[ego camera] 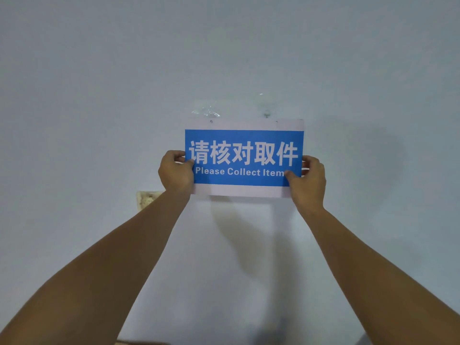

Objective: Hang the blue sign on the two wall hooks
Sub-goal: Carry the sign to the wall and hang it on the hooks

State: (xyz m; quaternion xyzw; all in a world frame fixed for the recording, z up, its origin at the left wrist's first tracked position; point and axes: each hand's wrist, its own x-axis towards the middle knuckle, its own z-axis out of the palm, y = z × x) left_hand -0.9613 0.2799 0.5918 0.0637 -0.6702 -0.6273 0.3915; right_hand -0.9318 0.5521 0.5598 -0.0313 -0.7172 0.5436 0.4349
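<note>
A blue sign (245,158) with white Chinese characters and "Please Collect Item" is held flat against a pale wall. It has a white border with two small holes along its top edge. My left hand (176,171) grips its left edge and my right hand (308,181) grips its lower right corner. Just above the sign sit two clear adhesive hooks: the left hook (206,112) and the right hook (266,113). The sign's top edge lies just below both hooks. The right hole lies a little right of the right hook.
A worn, yellowed wall plate (146,199) is partly hidden behind my left forearm, below and left of the sign. Plain wall (99,95) surrounds the sign on all sides.
</note>
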